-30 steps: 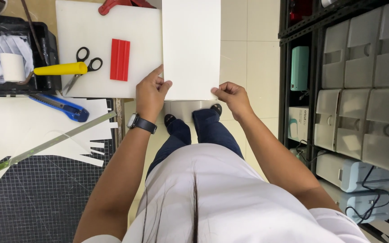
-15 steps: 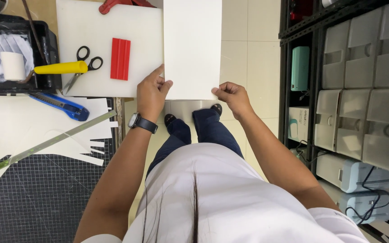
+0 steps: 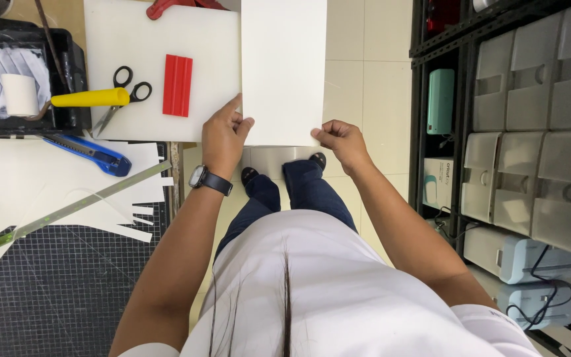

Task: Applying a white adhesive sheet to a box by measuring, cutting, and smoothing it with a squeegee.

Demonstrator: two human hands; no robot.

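Note:
I hold a plain white sheet [image 3: 283,66] out in front of me over the tiled floor. My left hand [image 3: 223,135], with a dark watch on the wrist, pinches the sheet's lower left corner. My right hand [image 3: 342,140] grips its lower right corner. The sheet's left edge overlaps a white board [image 3: 160,39] on the table to the left. My legs and dark shoes show below the sheet.
On the white board lie black scissors [image 3: 123,89], a yellow-handled tool [image 3: 90,98] and a red block [image 3: 178,85]. A blue utility knife [image 3: 90,154], a long ruler [image 3: 77,207], cut white paper and a dark cutting mat [image 3: 54,284] lie nearer. Shelving with grey bins [image 3: 530,119] stands right.
Both hands and the sheet have stayed almost still, with only a slight shift in the view.

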